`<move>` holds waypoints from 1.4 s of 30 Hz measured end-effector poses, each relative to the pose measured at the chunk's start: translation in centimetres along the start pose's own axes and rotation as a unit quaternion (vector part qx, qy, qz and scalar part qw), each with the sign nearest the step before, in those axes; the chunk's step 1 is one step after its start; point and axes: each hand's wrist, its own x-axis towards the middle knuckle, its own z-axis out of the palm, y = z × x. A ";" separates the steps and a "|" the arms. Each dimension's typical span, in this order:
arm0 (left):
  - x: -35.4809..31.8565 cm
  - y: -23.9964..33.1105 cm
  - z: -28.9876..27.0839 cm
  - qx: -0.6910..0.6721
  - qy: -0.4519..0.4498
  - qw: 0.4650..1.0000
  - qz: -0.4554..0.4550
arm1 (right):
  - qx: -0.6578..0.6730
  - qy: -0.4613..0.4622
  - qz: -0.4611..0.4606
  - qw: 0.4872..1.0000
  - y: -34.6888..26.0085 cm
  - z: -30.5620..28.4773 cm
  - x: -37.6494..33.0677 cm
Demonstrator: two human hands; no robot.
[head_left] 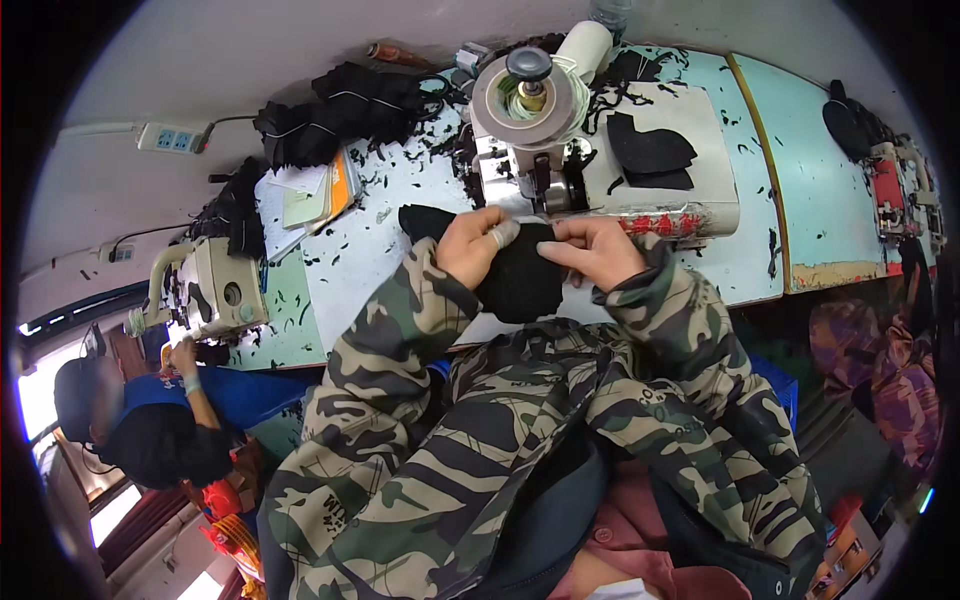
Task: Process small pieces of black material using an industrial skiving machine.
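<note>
A piece of black fabric hangs between my two hands at the front of a sewing machine. My left hand pinches its left upper edge; the thumb has a pale wrapping on it. At the right upper edge my right hand grips the same piece between thumb and fingers. The fabric's top edge lies close to the machine's needle area, and whether it is under the presser foot is hidden. Another black flap sticks out left of my left hand.
Cut black pieces lie on the machine's bed at right. A heap of black pieces and papers are at back left. Black scraps litter the table. A co-worker sits at another machine on the left.
</note>
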 end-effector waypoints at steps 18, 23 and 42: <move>6.3 0.9 -2.7 0.194 -0.170 0.965 -0.054 | -0.509 0.191 -0.248 0.802 -0.4 -2.5 1.5; 4.8 -1.8 -3.7 0.060 -0.199 0.978 -0.029 | -0.409 0.314 -0.411 0.751 -5.1 -5.4 -0.3; 6.9 0.7 -1.3 0.255 -0.125 0.959 -0.022 | -0.443 0.238 -0.270 0.821 0.4 -2.3 0.2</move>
